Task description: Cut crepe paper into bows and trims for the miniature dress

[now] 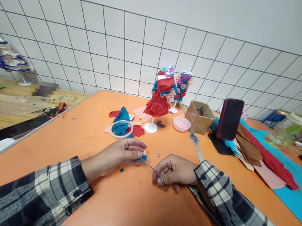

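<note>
My left hand (121, 156) pinches a small blue and peach ruffled paper flower (142, 158) between thumb and fingertips, just above the orange table (113, 206). In my right hand (174, 170) is a thin metal rod-like tool (150, 166), its far end touching or very close to the flower; whether it is tweezers I cannot tell. A tiny blue scrap (121, 170) lies below my left hand. Beyond the hands, a small dress form in a red ruffled dress (163, 95) stands upright on a white base.
Behind my left hand lie a roll of tape (121, 129) and blue paper (122, 116). A pink bowl (181, 124), a cardboard box (200, 117) and a grey-handled tool (196, 145) lie to the right. Farther right are an upright phone (230, 119), coloured paper sheets (272, 159) and a clear jug (288, 131).
</note>
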A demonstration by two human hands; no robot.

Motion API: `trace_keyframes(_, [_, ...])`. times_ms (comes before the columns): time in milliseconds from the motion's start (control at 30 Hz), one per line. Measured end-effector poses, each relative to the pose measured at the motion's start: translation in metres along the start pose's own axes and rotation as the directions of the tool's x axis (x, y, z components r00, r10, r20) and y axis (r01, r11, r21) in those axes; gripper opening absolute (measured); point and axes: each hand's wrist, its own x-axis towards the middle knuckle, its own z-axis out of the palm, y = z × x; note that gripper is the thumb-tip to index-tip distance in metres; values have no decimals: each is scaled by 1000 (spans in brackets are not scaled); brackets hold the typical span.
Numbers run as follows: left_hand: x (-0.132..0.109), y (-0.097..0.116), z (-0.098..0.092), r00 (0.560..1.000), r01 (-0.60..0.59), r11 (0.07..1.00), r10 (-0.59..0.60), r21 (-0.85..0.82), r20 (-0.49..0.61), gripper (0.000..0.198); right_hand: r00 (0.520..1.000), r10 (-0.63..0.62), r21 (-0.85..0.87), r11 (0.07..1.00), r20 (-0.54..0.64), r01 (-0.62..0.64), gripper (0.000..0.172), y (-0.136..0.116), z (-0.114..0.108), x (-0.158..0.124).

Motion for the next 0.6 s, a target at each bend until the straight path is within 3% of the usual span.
trace_keyframes(600, [-1, 0, 1, 1000, 4, 1000, -4, 1, -13, 35, 1000, 8, 5, 1000, 22, -9, 32, 2, 0, 1])
